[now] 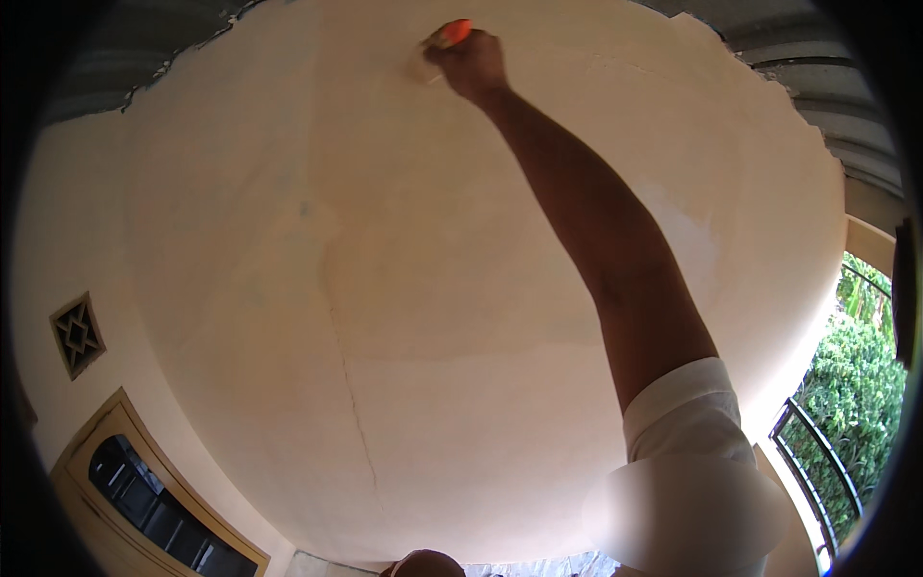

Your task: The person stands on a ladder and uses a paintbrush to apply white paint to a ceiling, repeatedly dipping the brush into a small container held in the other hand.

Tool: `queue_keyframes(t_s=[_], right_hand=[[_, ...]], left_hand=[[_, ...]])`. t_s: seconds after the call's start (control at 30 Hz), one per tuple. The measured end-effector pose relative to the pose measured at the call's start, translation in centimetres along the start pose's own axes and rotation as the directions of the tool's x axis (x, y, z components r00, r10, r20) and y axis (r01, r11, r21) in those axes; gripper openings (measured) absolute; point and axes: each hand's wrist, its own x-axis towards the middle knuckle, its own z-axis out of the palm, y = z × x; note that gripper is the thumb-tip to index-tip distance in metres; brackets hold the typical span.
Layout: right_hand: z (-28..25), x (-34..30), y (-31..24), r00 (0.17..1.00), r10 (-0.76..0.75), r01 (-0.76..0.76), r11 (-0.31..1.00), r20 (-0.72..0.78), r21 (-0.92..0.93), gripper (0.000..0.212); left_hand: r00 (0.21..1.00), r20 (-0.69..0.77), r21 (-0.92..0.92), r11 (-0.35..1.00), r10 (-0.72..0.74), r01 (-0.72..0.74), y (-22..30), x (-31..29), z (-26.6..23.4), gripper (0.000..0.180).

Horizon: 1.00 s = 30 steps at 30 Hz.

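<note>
My right hand [473,65] is raised high at the end of an outstretched arm, near the top of the plastered wall. Its fingers are closed around an orange-handled tool [456,33]. The tool's working end is pale and blurred against the wall [461,260], so its exact kind cannot be made out. Around the hand the plaster is beige, with uneven patches and faint lines. A dark brown rounded shape [430,564] shows at the lower edge; I cannot tell whether it is my left hand, and no fingers are visible on it.
A thin crack [354,409] runs down the wall. Corrugated roofing [803,62] meets its ragged upper edge. At left are a patterned vent [77,335] and a wooden-framed door or window [125,409]. A dark railing [817,452] and green foliage [856,375] lie to the right.
</note>
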Motion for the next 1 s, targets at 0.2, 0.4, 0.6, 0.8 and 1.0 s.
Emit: queue_keyframes(t_s=[0.2,0.4,0.6,0.8,1.0], right_hand=[[-7.3,1.7,9.1,0.941,0.096,-0.092,0.995,-0.325,0.028,0.025],[-27.1,0.5,17.4,0.748,0.081,-0.455,0.786,-0.659,-0.420,0.024],[-18.9,-1.1,13.6,0.928,-0.118,-0.191,0.665,-0.354,-0.722,0.019],[-1.6,-13.4,2.7,0.801,-0.518,0.551,0.834,0.299,-0.031,0.019],[-3.4,-8.8,1.8,0.840,-0.067,-0.008,0.991,0.538,0.135,0.022]], left_hand=[[0.988,0.153,-0.019,1.000,0.000,0.003,-0.4,1.0,-3.0,0.050],[0.978,0.179,-0.163,0.976,-0.112,0.142,-0.8,1.5,-1.5,0.053],[0.972,0.108,0.421,0.876,0.206,-0.233,-0.5,0.1,1.7,0.057],[0.993,0.112,-0.034,0.998,-0.044,0.048,-0.8,0.3,0.8,0.055],[0.976,0.104,0.478,0.851,0.193,-0.219,-2.7,2.0,-4.3,0.057]])
